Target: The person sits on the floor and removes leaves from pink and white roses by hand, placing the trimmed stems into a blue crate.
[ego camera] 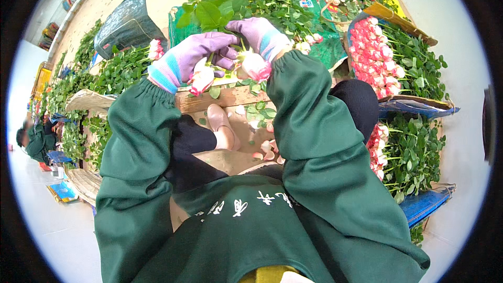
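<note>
Both my hands wear lilac gloves with blue-striped cuffs and meet over a wooden bench edge [224, 99]. My left hand [202, 53] has its fingers curled around a rose stem; that white rose with pink petal edges [202, 78] hangs head-down below the palm. A second white-and-pink rose [253, 67] hangs beside it, just under my right hand [255, 33], whose fingers close around its stem. Green rose leaves [212, 11] rise beyond my fingers; which stem they belong to is hard to tell. More leafy rose stems [271, 2] lie on green sheeting [334, 49] behind them.
On the right, bundled pink-and-white roses [373, 55] lie between cardboard and blue dividers [426, 204]. Leafy stems [125, 65] and a dark wrapped sheet [125, 27] stand at left. Fallen petals [269, 147] lie near my shoe [220, 120]. Another person [37, 141] is at far left.
</note>
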A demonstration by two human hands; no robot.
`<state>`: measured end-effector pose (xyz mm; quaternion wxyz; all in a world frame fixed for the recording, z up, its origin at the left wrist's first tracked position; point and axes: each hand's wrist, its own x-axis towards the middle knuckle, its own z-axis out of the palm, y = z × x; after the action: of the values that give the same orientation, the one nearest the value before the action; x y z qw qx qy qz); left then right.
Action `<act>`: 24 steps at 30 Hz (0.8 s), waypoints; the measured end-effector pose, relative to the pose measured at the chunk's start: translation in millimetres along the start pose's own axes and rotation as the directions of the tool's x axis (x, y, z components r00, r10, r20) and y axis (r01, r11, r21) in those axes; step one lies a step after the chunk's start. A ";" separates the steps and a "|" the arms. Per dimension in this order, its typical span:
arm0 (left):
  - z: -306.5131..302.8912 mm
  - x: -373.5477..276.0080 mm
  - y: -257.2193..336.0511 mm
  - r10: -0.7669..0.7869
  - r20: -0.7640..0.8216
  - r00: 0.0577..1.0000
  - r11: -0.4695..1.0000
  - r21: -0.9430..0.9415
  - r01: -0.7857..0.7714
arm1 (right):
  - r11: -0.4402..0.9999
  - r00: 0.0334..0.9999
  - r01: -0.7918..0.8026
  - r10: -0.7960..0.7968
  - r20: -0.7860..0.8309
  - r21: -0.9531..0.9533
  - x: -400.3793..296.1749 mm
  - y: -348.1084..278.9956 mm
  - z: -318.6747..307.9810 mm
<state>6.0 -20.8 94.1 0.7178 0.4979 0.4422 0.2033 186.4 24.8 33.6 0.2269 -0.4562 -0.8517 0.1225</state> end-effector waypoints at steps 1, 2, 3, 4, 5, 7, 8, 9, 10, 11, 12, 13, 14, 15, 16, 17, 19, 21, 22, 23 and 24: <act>5.3 -1.9 1.8 0.023 -0.013 1.000 0.999 0.026 -0.022 | 0.998 0.998 0.050 -0.050 -0.028 -0.028 0.2 3.7 0.9; 8.5 1.2 -0.5 0.041 -0.025 0.999 0.999 -0.011 -0.041 | 1.000 1.000 0.001 -0.001 -0.014 0.011 -0.6 6.8 2.8; 7.6 -0.9 -3.7 0.059 -0.054 0.997 0.998 0.001 -0.059 | 0.998 0.999 -0.032 0.032 0.000 0.063 1.2 -1.0 2.9; 4.9 2.5 -11.0 0.077 -0.071 0.994 0.997 0.009 -0.077 | 0.992 0.997 -0.075 0.073 0.018 0.106 0.2 -9.4 -1.0; 3.6 4.4 -15.6 0.096 -0.089 0.991 0.995 0.017 -0.095 | 0.970 0.982 -0.182 0.173 0.072 0.159 -3.5 -18.3 -5.8; 15.2 4.2 -11.8 0.090 -0.148 0.985 0.996 0.027 -0.087 | 1.000 0.997 -0.006 0.006 -0.077 -0.008 0.7 -7.1 7.9; 18.2 7.9 -12.6 0.092 -0.157 0.983 0.996 0.014 -0.091 | 0.998 0.997 -0.050 0.052 -0.061 0.024 1.9 0.3 10.9; 20.1 9.7 -15.5 0.089 -0.176 0.980 0.996 0.000 -0.090 | 0.994 0.995 -0.090 0.093 -0.039 0.063 2.0 -0.5 10.4; 23.3 11.0 -17.1 0.101 -0.149 0.984 0.992 -0.065 -0.111 | 0.986 0.991 -0.131 0.133 -0.016 0.100 1.8 0.2 11.3; 23.0 14.5 -20.6 0.099 -0.149 0.984 0.989 -0.093 -0.113 | 0.989 0.993 -0.116 0.119 -0.027 0.088 3.1 4.4 14.5; 20.4 13.4 -23.7 0.097 -0.165 0.982 0.986 -0.121 -0.118 | 0.993 0.995 -0.087 0.091 -0.036 0.084 5.9 -3.7 11.1; 19.0 11.2 -25.9 0.095 -0.180 0.979 0.981 -0.149 -0.122 | 0.995 0.997 -0.060 0.063 -0.045 0.079 6.4 -11.6 8.5; 18.8 6.2 -27.4 0.111 -0.232 0.966 0.982 -0.125 -0.143 | 0.848 0.932 -0.350 0.359 0.055 0.398 1.9 -19.5 6.4; 16.4 2.0 -26.9 0.123 -0.177 0.976 0.976 -0.158 -0.151 | 0.735 0.901 -0.413 0.415 0.126 0.537 7.5 -13.5 15.5; 10.8 3.1 -28.0 0.136 -0.112 0.984 0.968 -0.195 -0.156 | 0.596 0.862 -0.473 0.463 0.204 0.648 17.0 5.3 34.1; 4.5 1.7 -26.9 0.150 -0.054 0.987 0.961 -0.227 -0.158 | 0.434 0.824 -0.516 0.488 0.289 0.739 24.5 16.2 47.8; -9.4 4.3 -31.1 0.079 -0.064 0.995 0.956 -0.276 -0.094 | 0.483 0.854 -0.487 0.437 0.282 0.728 19.2 4.9 42.3; -12.1 6.1 -41.9 0.151 -0.078 0.985 0.966 -0.199 -0.164 | 0.656 0.863 -0.502 0.421 0.278 0.564 9.4 -11.4 20.7; -11.7 13.0 -47.0 0.228 -0.084 0.970 0.973 -0.015 -0.230 | 0.895 0.958 -0.282 0.239 0.161 0.346 12.1 5.3 26.0; -10.2 19.6 -49.6 0.304 -0.075 0.950 0.942 0.169 -0.289 | 0.813 0.943 -0.331 0.299 0.144 0.479 6.8 22.3 31.8; 3.4 17.5 -44.7 0.220 -0.166 0.961 0.947 0.274 -0.169 | 0.709 0.922 -0.367 0.365 0.132 0.603 -0.7 40.2 37.9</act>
<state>11.4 -28.7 47.0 0.5768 0.6058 0.4815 0.2618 196.9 46.4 -16.2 0.3332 -0.5160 -0.6573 0.4367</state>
